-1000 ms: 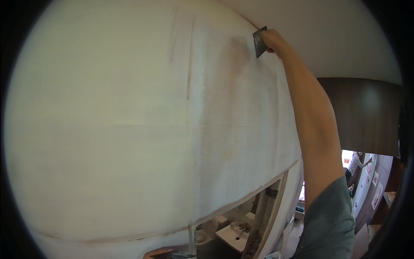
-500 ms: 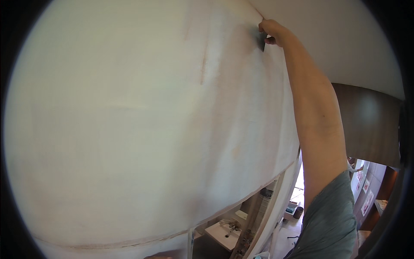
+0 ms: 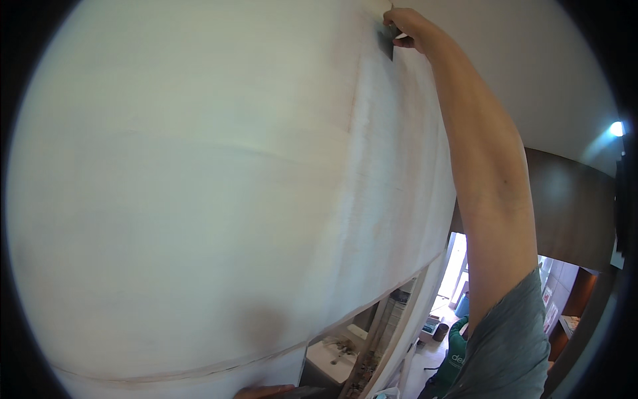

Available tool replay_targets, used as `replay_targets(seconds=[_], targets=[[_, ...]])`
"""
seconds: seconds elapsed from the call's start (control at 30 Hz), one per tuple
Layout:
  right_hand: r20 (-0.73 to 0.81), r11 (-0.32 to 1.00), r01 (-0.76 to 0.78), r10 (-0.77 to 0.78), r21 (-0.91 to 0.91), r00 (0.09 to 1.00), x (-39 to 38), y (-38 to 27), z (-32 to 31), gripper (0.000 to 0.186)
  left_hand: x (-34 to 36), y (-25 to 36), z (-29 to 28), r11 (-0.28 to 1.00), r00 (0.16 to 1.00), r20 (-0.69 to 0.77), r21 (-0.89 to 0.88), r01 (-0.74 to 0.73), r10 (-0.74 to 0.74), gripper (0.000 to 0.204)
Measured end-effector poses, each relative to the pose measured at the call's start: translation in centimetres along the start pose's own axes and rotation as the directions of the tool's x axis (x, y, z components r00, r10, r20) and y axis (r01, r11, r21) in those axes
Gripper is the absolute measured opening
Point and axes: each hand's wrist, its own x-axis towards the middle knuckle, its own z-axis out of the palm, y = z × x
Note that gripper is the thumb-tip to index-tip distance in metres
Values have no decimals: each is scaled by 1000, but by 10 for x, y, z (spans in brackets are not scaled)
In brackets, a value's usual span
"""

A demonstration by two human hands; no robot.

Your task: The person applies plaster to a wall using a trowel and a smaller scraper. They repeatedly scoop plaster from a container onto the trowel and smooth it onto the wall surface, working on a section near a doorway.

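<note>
High on the pale, streaked wall (image 3: 199,199), near the ceiling edge, my right hand (image 3: 407,28) is closed around a putty knife with a dark blade (image 3: 385,45). The blade lies against the wall, tilted; its handle is mostly hidden by my fingers. Only a strip of my left hand (image 3: 264,391) shows at the bottom edge, near the wall's lower border. Beside it is a dark grey shape I cannot make out, and the left fingers are mostly cut off. Reddish-brown vertical streaks run down the wall below the blade.
Under the wall's lower edge, an opening shows a white washbasin (image 3: 332,358). Right of it is a doorway with a person in green (image 3: 455,356) and a brown cylindrical container (image 3: 440,332). A dark wooden panel (image 3: 565,199) and a lit lamp (image 3: 617,128) are at right.
My right hand and the putty knife have shifted up and slightly left in view. More of my left hand shows at the bottom. A person in green has appeared in the doorway.
</note>
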Motion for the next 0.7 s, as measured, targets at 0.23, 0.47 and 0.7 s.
replay_targets(seconds=[0.23, 0.47, 0.7], targets=[[-13, 997, 75, -75, -17, 997, -11, -76, 27, 18, 9, -1, 0, 987, 984, 73, 8, -161, 160, 35], [13, 975, 198, -198, -100, 980, -20, -134, 45, 20, 11, 12, 5, 992, 991, 107, 88, -95, 85, 36], [-12, 948, 310, -312, -68, 950, -78, -211, 53, 17, 11, 7, 7, 974, 968, 107, -12, -228, 228, 43]])
